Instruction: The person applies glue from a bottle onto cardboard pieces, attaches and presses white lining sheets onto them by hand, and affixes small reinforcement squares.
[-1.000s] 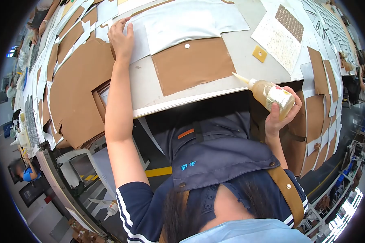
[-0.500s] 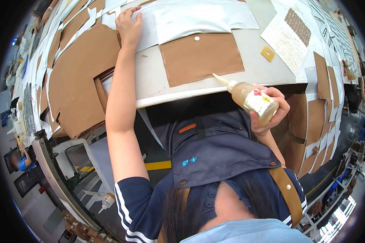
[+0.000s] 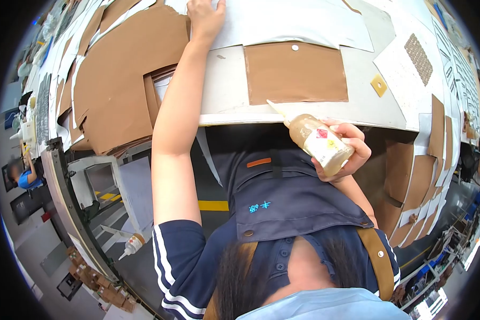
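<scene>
My right hand (image 3: 349, 146) is wrapped round a glue bottle (image 3: 325, 144), a squeeze bottle with amber contents and a labelled side. It is tilted, its pale nozzle tip at the near edge of a brown leather-like panel (image 3: 298, 74), towards the left corner. A small white round piece (image 3: 295, 48) sits near the panel's far edge. White sheet material (image 3: 288, 24) covers the panel's far side. My left hand (image 3: 205, 18) rests on the white sheet beyond the panel, thumb apart; the other fingertips are partly cut off by the top of the view.
Large brown sheets (image 3: 128, 69) are piled at the left. On the right lie a yellowish square with a hole (image 3: 378, 85) and a white board with a brown textured patch (image 3: 418, 58). Another bottle (image 3: 133, 244) hangs low at the left. A person in blue (image 3: 29, 178) is far left.
The nozzle tip has moved left along the panel's near edge, with my right hand following. The view has shifted, so the table contents sit farther right. My left hand stays on the white sheet.
</scene>
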The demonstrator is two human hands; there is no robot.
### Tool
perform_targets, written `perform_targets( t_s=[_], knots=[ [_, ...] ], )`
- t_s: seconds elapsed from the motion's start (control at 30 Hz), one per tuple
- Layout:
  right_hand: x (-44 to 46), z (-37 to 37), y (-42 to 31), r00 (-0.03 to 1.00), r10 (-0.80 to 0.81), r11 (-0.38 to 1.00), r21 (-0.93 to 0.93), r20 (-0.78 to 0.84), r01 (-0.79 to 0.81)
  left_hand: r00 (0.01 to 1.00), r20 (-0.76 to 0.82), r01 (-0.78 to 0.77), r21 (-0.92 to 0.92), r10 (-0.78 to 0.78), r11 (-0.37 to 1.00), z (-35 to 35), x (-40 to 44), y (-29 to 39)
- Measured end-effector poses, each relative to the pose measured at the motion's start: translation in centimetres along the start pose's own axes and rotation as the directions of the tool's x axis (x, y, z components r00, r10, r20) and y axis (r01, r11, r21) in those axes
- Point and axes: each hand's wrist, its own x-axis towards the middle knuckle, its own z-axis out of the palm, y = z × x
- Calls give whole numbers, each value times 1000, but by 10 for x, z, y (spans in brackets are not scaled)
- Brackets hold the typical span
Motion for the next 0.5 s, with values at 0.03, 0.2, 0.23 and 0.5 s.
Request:
perform_targets(
  t_s=[0.03, 0.2, 0.23, 0.5],
  knots=[
    [-1, 4, 2, 1000, -10, 1000, 9, 4, 10, 1000, 3, -3, -3, 3, 1000, 0, 1, 0],
    [5, 23, 5, 997, -56, 996, 77, 54, 52, 1000, 22, 17, -14, -17, 1000, -2, 0, 1],
    [6, 26, 7, 997, -56, 995, 90, 56, 51, 1000, 27, 11, -22, -11, 1000, -2, 1, 1],
    [63, -28, 40, 603, 730, 599, 725, -322, -339, 997, 75, 29, 2, -29, 1000, 0, -1, 0]
  ],
)
